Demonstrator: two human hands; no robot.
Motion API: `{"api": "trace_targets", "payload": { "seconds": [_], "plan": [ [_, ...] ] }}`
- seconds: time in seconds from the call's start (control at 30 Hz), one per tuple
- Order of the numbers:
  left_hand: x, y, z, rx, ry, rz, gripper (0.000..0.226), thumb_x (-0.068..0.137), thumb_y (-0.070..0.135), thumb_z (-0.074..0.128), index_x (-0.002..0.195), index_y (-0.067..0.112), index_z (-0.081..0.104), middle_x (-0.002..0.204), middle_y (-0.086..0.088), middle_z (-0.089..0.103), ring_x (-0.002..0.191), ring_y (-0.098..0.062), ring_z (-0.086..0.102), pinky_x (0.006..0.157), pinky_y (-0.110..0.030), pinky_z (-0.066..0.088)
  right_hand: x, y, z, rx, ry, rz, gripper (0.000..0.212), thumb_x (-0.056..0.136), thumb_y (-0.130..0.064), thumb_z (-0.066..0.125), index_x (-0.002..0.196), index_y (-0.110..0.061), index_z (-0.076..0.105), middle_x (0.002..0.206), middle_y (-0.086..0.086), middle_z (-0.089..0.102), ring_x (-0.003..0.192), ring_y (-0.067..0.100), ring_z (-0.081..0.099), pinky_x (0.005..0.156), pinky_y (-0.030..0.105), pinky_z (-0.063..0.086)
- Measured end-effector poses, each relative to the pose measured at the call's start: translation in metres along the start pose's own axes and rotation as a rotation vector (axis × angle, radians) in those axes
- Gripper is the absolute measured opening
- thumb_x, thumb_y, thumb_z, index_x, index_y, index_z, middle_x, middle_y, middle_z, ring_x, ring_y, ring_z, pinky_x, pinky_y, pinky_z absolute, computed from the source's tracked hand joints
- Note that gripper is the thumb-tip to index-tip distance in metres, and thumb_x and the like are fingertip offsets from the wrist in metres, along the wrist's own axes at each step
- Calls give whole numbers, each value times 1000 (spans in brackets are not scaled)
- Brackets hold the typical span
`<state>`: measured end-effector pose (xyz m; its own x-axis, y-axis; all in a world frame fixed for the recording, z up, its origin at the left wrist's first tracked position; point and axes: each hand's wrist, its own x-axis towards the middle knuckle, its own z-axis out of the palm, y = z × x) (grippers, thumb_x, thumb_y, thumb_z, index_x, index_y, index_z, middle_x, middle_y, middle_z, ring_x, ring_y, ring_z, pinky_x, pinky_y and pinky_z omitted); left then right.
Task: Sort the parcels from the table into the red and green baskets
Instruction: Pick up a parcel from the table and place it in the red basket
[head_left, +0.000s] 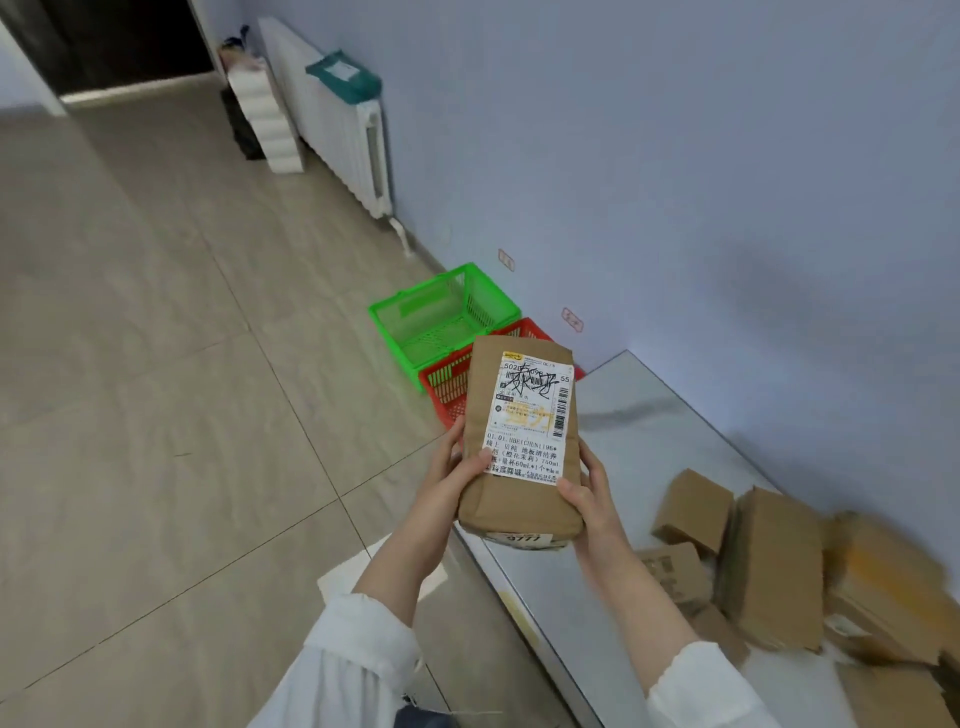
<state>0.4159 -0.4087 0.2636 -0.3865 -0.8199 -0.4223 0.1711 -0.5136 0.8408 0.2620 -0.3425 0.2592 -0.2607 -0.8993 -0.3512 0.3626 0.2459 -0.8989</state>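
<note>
I hold a tall brown cardboard parcel (480, 415) with a white shipping label upright in both hands, above the table's near corner. My left hand (452, 475) grips its lower left side, thumb on the front. My right hand (589, 499) grips its lower right side. On the floor beyond stands the green basket (395, 317), which looks empty. The red basket (441, 382) sits right beside it against the wall, mostly hidden behind the parcel. Several more brown parcels (769, 566) lie piled on the table at the right.
The shiny grey table (639, 410) runs along the wall at right. A white radiator (337, 130) with a teal packet on top and a stack of white foam blocks (270, 114) stand far along the wall. Tiled floor stretches to the left.
</note>
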Motion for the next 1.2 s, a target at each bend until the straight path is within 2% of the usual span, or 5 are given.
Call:
{"api": "trace_targets", "payload": {
  "seconds": [0.43,0.73,0.83,0.93,1.2],
  "plan": [
    [148,95,-147,32,-29,-64,79,71,42,71,141,30,37,129,3,60,114,-14,60,102,-39,45,177,17,149,25,60,45,95,46,-41,70,135,-25,40,133,8,52,113,19,55,76,23,50],
    [292,172,-153,114,-85,-128,51,89,18,58,137,16,42,128,-1,58,115,-15,57,91,-25,49,312,-19,172,76,272,63,83,58,-33,70,135,-27,39,133,7,52,109,19,57,91,38,49],
    [340,192,-147,151,-120,-149,45,91,11,55,134,15,43,112,2,62,106,-16,59,86,-22,49,348,-31,174,90,334,68,69,71,-27,65,135,-26,39,130,4,54,104,16,59,83,32,49],
    [390,206,-140,198,-193,-174,43,91,8,53,133,13,44,101,8,61,99,-14,58,84,-22,48,380,-40,174,110,413,58,79,70,-28,69,140,-23,33,131,3,52,105,15,58,78,28,48],
    [488,217,-103,375,-397,-304,47,93,11,52,138,16,40,133,-10,54,121,-28,53,99,-40,45,434,-48,159,201,725,74,47,88,-24,59,130,-23,39,133,6,52,108,18,58,78,27,49]
  ]
}}
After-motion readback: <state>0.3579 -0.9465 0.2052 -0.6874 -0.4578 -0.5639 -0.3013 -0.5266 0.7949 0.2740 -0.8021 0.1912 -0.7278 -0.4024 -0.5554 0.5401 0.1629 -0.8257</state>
